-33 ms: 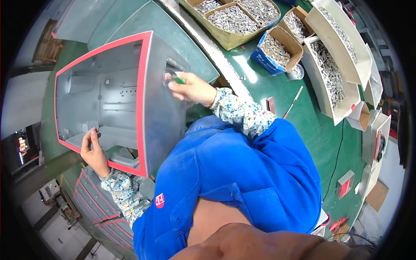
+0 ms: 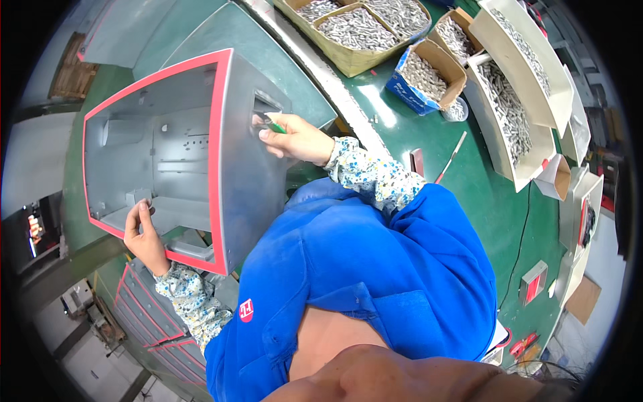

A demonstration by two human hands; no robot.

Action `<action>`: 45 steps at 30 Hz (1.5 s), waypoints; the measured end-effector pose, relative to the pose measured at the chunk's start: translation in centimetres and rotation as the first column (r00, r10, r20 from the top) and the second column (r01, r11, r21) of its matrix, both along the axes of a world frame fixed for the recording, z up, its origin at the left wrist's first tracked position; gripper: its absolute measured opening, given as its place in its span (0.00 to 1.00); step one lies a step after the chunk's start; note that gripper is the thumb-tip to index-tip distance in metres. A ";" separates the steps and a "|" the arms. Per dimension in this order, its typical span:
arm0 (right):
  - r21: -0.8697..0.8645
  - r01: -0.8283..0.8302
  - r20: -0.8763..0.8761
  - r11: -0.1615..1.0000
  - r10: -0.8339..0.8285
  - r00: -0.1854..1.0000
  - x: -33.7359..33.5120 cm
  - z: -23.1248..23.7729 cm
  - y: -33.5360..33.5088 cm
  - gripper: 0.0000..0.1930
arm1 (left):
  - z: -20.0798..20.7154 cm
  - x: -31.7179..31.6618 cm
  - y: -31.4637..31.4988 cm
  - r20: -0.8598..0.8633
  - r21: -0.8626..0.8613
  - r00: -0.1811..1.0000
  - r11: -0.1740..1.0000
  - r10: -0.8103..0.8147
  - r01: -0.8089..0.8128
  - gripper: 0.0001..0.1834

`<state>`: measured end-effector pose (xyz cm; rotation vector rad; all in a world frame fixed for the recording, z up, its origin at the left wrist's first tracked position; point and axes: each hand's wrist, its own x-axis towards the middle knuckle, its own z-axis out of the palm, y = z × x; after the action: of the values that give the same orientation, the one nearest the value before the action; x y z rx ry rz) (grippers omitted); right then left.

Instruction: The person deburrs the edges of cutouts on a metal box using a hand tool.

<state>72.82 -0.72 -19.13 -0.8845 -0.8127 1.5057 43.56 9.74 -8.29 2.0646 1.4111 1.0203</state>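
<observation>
Two hands (image 2: 146, 240) (image 2: 300, 139), one green tool (image 2: 275, 127), one red-rimmed box (image 2: 248, 167)

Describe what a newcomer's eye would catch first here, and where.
Probably the grey, red-edged box left of centre, the left hand at its lower edge. The right hand holds something green at the box's side opening. Pale bins of small silvery parts stand upper right.

Wkshop: bins (image 2: 561, 110) w/ metal pts (image 2: 510, 110), grn bench (image 2: 489, 221)
</observation>
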 end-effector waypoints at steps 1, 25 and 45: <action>-0.007 0.010 0.004 1.000 -0.010 1.000 0.0 -0.6 -0.3 0.13 | 0.0 -0.1 0.0 0.004 -0.007 1.000 1.000 -0.010 0.010 0.09; 0.118 0.667 0.935 0.736 -0.309 0.175 8.9 -12.4 -19.0 0.10 | 0.4 0.2 0.0 -0.110 -0.058 0.993 0.998 -0.033 0.026 0.10; 0.043 0.444 0.807 0.895 -0.293 0.512 2.8 -12.6 -5.7 0.13 | 0.4 -0.2 -0.4 -0.069 -0.027 0.997 1.000 -0.018 0.017 0.10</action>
<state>75.58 -6.44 -31.70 -1.8200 -1.0399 0.7317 43.40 9.34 -7.91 2.1080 1.4299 0.9270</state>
